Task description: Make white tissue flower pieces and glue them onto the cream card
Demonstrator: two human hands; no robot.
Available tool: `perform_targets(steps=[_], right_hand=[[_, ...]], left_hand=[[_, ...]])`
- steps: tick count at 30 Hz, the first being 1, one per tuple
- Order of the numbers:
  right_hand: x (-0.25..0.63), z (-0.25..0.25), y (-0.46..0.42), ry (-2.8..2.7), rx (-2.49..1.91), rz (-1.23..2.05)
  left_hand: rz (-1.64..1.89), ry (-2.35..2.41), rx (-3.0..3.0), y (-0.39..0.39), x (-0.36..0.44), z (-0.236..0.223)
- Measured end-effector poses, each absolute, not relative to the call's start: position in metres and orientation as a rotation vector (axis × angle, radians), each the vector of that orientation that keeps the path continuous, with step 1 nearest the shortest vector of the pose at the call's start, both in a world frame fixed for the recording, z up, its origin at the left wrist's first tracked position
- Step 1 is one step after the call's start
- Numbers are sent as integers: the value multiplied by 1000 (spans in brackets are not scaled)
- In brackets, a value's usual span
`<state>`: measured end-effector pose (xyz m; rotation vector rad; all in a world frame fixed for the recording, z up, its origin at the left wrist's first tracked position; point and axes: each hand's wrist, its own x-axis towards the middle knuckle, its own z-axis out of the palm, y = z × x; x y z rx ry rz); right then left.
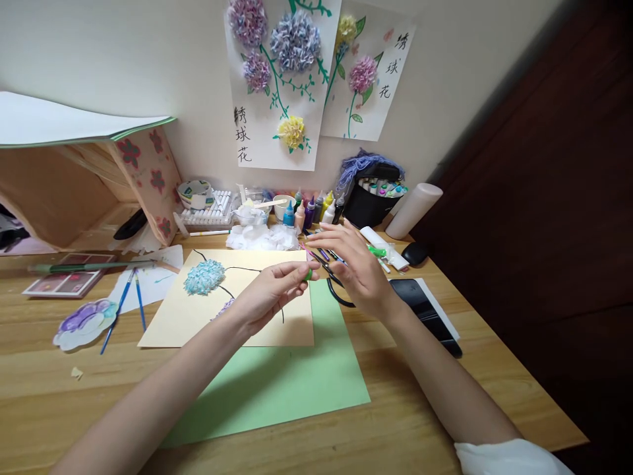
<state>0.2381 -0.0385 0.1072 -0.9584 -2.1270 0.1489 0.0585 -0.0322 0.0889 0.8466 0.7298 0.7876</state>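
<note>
White sleeve [509,458] closest | left hand [277,290] pinching small green piece [308,274] | probably light, grip its sides | right hand [361,270] loosely open

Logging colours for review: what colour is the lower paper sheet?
The lower paper sheet is light green; head view.

Soft overhead light, 1 broad shadow across the green paper [291,389], wide-angle stretching toward the edges.

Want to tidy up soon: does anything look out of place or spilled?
A small pale scrap lies loose on the bare desktop near the palette, like stray litter. I see no spill.
</note>
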Motion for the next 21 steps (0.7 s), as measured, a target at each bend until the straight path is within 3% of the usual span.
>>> perform_targets(steps=[12, 21], right_hand=[[243, 121, -48, -1967, -920, 358], [225, 102, -46, -2311, -955, -65]], left_hand=[[732, 655, 931, -36, 56, 101], [733, 556, 1057, -42, 56, 99]])
